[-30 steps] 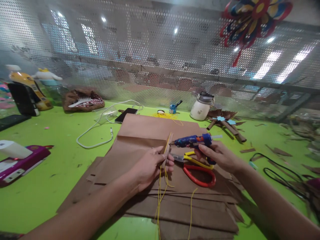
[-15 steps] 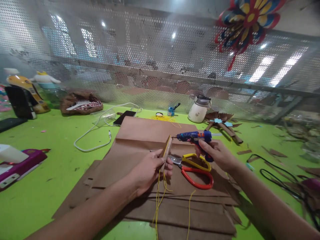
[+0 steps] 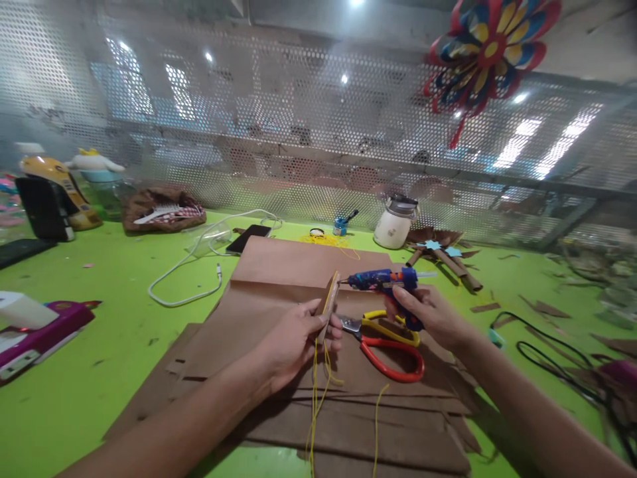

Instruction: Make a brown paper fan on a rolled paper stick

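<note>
Between the thumb and fingers of my left hand point(image 3: 293, 338) is a narrow folded brown paper strip point(image 3: 328, 305), tilted upright. Yellow strings point(image 3: 314, 392) run along it and hang down below my hand. My right hand point(image 3: 428, 312) is wrapped around a blue hot glue gun point(image 3: 383, 280) with a clear glue stick out of its back. The gun's nozzle points left and sits at the strip's edge near its top; I cannot tell whether it touches. Scissors point(image 3: 393, 358) with one red and one yellow handle lie just below the gun on stacked brown paper point(image 3: 269, 318).
Behind the paper are a black phone point(image 3: 249, 238), a small blue jar point(image 3: 340, 227) and a white lidded jar point(image 3: 393, 226). A white cable point(image 3: 174, 302) and a purple power strip point(image 3: 44, 335) lie left. Paper scraps and a black cord point(image 3: 542, 352) lie right.
The glue gun has shifted slightly left and down along the strip's edge with my right hand. My left hand keeps its hold on the strip. The whole view has moved a little.
</note>
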Demonstrator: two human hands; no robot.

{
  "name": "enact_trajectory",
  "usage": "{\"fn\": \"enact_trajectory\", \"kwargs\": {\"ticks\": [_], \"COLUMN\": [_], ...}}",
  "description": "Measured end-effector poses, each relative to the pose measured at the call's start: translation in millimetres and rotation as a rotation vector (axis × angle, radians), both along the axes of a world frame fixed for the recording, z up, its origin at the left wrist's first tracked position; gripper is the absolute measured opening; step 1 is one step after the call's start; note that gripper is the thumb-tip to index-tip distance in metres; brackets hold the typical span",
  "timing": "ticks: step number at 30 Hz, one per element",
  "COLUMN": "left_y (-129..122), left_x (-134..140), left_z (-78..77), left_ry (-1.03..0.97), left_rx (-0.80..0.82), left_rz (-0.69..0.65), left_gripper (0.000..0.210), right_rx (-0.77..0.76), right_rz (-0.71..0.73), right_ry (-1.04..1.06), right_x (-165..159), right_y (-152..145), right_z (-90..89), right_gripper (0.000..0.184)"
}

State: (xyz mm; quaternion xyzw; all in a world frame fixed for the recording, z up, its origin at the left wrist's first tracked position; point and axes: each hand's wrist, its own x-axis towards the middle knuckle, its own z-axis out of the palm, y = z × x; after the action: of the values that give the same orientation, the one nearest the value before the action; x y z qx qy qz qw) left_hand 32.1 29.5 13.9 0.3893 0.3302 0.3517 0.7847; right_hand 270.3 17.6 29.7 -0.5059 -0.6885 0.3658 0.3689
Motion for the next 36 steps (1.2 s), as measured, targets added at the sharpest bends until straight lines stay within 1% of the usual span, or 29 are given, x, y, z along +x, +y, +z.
{"fn": "enact_trajectory", "kwargs": {"ticks": [5,9,12,16,19,25,30,36], "left_y": [0.3,-0.6,-0.4,0.2,-0.5,-3.1,-2.2,-0.3], "left_x": [0.2,0.9,0.8,1.1,1.8,2.1,0.9,-0.2], "left_z": [1.2,2.9,1.2,-1.9,-1.2,4.8,5.1,5.0], "left_ry": [0.003,-0.011,-0.003,0.002,0.01,0.024,-0.006,-0.026], "left_rx": [-0.006,0.001,-0.001,0.002,0.016,0.031,0.036,0.031], "left_rz": [0.018,0.027,0.019,0.005,-0.006,-0.012,-0.017,-0.018], "left_gripper": [0.011,0.013,0.015,0.016,0.014,0.016,0.014,0.017], "right_rx": [-0.041,-0.073,-0.057,-0.055,-0.058,-0.104,-0.146,-0.171], "right_rz": [0.077,0.103,0.062,-0.057,-0.09,-0.071,-0.039,0.021], "right_ry": [-0.008,0.0,0.105,0.289,0.341,0.38,0.44,0.399], "right_x": [2.4,2.4,-0.1,-1.8,-0.7,1.6,3.6,4.4], "right_y": [-1.5,-3.0,-2.4,1.7,4.8,6.6,6.8,4.1], "right_z": [-3.8,-1.9,-0.6,-1.9,-4.3,-6.0,-8.4,-8.8], "right_gripper": [0.047,0.047,0.046,0.041,0.04,0.042,0.041,0.041]}}
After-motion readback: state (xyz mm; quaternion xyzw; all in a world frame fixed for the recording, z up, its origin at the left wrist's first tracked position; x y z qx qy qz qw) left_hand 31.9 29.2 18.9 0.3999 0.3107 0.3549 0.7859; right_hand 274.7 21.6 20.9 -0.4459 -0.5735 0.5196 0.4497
